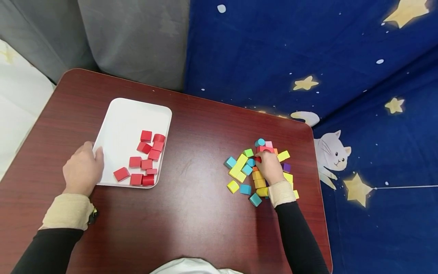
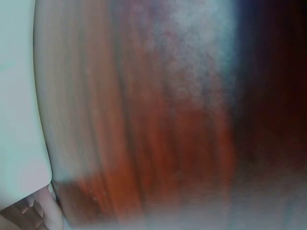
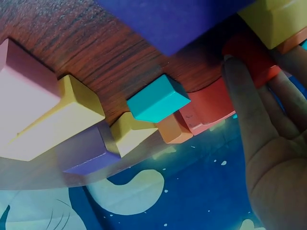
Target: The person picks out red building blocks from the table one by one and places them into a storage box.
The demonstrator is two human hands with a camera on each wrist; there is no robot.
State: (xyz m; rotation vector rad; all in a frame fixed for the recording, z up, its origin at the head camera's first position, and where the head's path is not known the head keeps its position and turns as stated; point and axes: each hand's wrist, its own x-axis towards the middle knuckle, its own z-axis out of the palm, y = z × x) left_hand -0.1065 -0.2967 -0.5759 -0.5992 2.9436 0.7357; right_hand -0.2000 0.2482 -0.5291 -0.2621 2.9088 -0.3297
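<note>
At the left, a white tray (image 1: pixel 126 118) lies on the table with several red blocks (image 1: pixel 135 162) in its right and near part. My left hand (image 1: pixel 82 167) grips the tray's left side, with the thumb along the rim; in the left wrist view its fingers (image 2: pixel 50 211) show beneath the tray's edge. On the right, my right hand (image 1: pixel 271 167) reaches into a pile of coloured blocks. Between its thumb and fingers it pinches a red block (image 3: pixel 249 56), whose full shape is hidden. Close by lies a red block with a curved cut-out (image 3: pixel 208 105).
Around the right hand lie a long yellow block (image 1: pixel 238 166), a teal block (image 1: pixel 255 199), a green block (image 1: pixel 248 153) and a purple block (image 1: pixel 286 167), among several others. The brown table (image 1: pixel 198 160) meets grey and blue curtains (image 1: pixel 246 49) at its far side.
</note>
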